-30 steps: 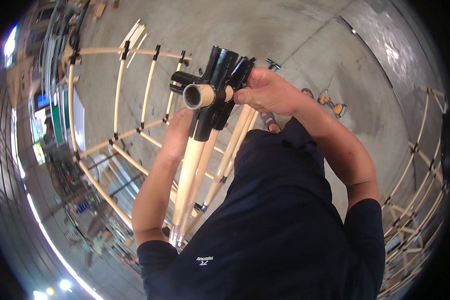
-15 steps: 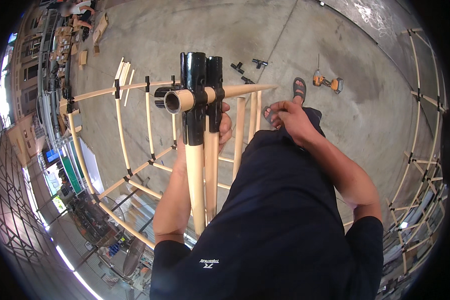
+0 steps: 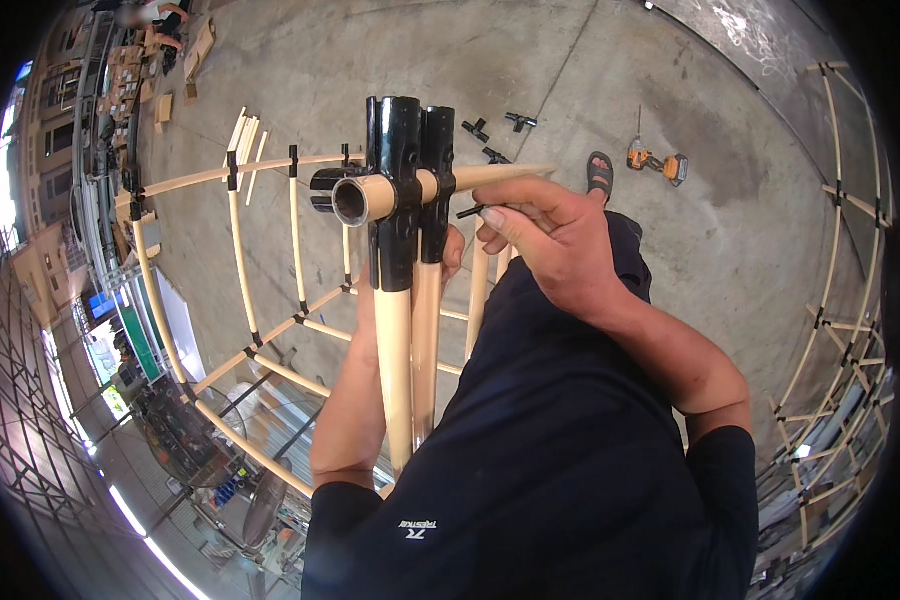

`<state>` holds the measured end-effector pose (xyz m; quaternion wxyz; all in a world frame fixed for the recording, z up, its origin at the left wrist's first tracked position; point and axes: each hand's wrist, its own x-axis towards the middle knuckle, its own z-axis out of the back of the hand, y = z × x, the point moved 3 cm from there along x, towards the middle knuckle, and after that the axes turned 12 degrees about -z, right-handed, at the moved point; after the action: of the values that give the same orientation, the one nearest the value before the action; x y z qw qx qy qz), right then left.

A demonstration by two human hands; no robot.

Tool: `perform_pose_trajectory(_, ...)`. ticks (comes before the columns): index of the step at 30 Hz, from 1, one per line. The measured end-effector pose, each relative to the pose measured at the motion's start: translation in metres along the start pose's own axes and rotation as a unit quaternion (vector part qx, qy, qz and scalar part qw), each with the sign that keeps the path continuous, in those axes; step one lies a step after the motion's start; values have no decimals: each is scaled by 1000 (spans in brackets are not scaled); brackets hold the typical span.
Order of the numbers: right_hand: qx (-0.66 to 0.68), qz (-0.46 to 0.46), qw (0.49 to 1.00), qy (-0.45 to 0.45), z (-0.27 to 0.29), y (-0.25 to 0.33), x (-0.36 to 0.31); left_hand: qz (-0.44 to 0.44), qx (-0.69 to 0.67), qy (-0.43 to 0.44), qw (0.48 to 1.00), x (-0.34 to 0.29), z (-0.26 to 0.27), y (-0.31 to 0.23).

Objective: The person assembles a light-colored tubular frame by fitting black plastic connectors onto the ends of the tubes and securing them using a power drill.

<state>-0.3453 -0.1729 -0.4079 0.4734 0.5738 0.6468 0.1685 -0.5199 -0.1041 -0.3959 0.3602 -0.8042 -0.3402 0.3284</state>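
Two black metal pipe joints (image 3: 395, 195) are clamped side by side around beige pipes in front of me. A horizontal beige pipe (image 3: 363, 200) passes through them with its hollow end toward the left, and upright beige pipes (image 3: 394, 370) run down from them. My left hand (image 3: 454, 250) is mostly hidden behind the uprights, its fingers curled around the right-hand one just under the joint. My right hand (image 3: 575, 245) pinches a small, dark, bolt-like pin (image 3: 471, 211) between thumb and fingers. The pin's tip points at the right joint, a little apart from it.
A beige pipe frame (image 3: 238, 270) with black joints stands at the left, another frame (image 3: 838, 310) at the far right. On the concrete floor lie an orange cordless drill (image 3: 658, 161) with a long bit, several loose black joints (image 3: 520, 121) and some beige pipes (image 3: 242, 140).
My right hand has come up and left from near my lap to beside the right joint, and the dark pin now shows in its fingers. My left hand stays behind the uprights.
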Motion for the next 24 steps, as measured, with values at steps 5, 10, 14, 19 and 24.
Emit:
perform_pose_trajectory(5,-11,-2,1000,23,-9,-4,2,-1,-21,-3,1000,-1,0,0)
perform_pose_trajectory(10,-114,-1,993,17,-2,3,-3,-21,-40,-16,999,-1,-4,2)
perform_pose_trajectory(14,-115,20,992,38,-13,15,-3,2,-95,-35,995,-6,-8,-5)
perform_pose_trajectory(19,-68,-29,997,-5,-17,5,8,-13,-228,-66,971,-2,-14,-10)
perform_pose_trajectory(24,-46,-61,997,-20,-12,0,10,15,-169,-67,983,2,-2,-6)
